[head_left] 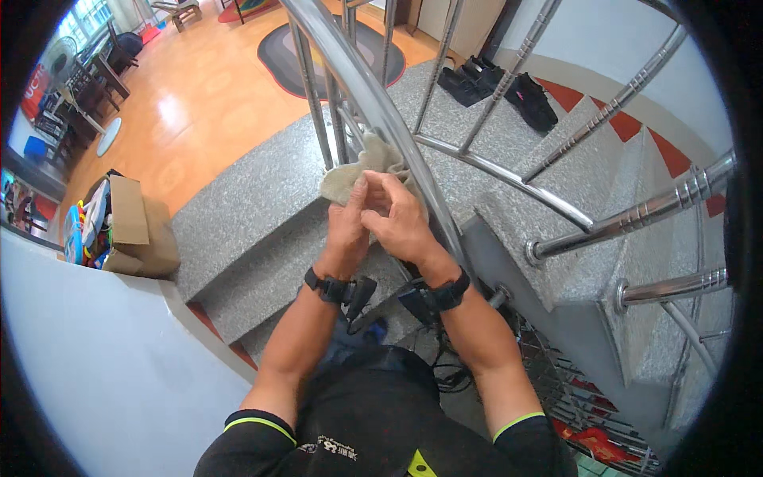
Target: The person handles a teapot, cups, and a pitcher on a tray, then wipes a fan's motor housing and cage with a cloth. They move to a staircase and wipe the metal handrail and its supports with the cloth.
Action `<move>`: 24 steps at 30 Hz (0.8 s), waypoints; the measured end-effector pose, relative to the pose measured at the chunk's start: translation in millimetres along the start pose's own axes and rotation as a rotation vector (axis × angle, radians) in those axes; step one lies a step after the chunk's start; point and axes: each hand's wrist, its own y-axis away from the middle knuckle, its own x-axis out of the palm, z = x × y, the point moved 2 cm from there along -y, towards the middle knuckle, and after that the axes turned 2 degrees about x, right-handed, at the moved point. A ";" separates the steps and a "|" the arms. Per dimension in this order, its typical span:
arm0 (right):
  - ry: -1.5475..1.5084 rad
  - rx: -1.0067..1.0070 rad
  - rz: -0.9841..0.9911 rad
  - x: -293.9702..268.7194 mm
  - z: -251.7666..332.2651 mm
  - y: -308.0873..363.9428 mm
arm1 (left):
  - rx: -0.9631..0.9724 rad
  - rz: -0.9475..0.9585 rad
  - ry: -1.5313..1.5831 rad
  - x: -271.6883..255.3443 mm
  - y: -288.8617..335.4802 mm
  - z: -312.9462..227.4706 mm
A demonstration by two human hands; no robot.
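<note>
A beige-grey cloth (340,184) is bunched against the shiny metal handrail (373,95), near the foot of the thin upright bars (311,103). Both my hands are at the cloth, close together in the middle of the view. My left hand (348,225) grips its near left part with the thumb up; the other fingers are mostly hidden. Fingers curled and thumb bent in, my right hand (404,222) closes on the cloth right beside the handrail. Part of the cloth shows beyond my fingers, between the bars and the rail. Each wrist wears a black strap with a small device.
Grey stone steps (246,211) run below the railing, and more (636,207) rise at the right. Black shoes (528,99) sit on the landing. A cardboard box (143,234) of colourful things stands at left by a white wall (87,334). An oval rug (282,56) lies beyond.
</note>
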 end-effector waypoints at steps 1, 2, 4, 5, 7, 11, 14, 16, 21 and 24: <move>0.002 0.006 0.006 2.8 -0.5 -3.1 | -0.040 0.015 0.028 -5.5 -3.1 -1.3; -0.078 0.063 0.008 5.2 -2.3 -6.9 | -0.081 0.030 0.058 -10.1 -6.2 -0.6; -0.157 0.130 0.023 11.3 -9.8 -9.3 | -0.061 -0.015 0.037 -16.1 -13.0 1.4; -0.048 0.063 -0.035 13.7 -17.8 -8.6 | -0.040 -0.050 0.009 -20.2 -16.6 2.3; 0.058 -0.002 -0.082 21.6 -29.5 -7.1 | 0.056 -0.181 -0.050 -44.6 -29.0 13.7; 0.390 0.129 -0.217 12.2 -93.3 22.0 | 0.163 -0.328 -0.127 -75.1 -48.5 11.9; 0.320 0.465 -0.342 2.8 -141.1 45.9 | 0.140 -0.302 -0.309 -72.6 -69.6 -7.5; 0.411 0.578 -0.451 -6.2 -155.0 56.0 | 0.142 -0.283 -0.456 -67.5 -87.8 -14.2; 0.300 0.583 -0.495 0.3 -158.9 58.2 | 0.845 0.104 -1.077 -52.8 -135.6 -11.9; 0.240 0.601 -0.493 1.5 -160.2 58.1 | 0.895 0.223 -1.436 -60.1 -168.9 -2.5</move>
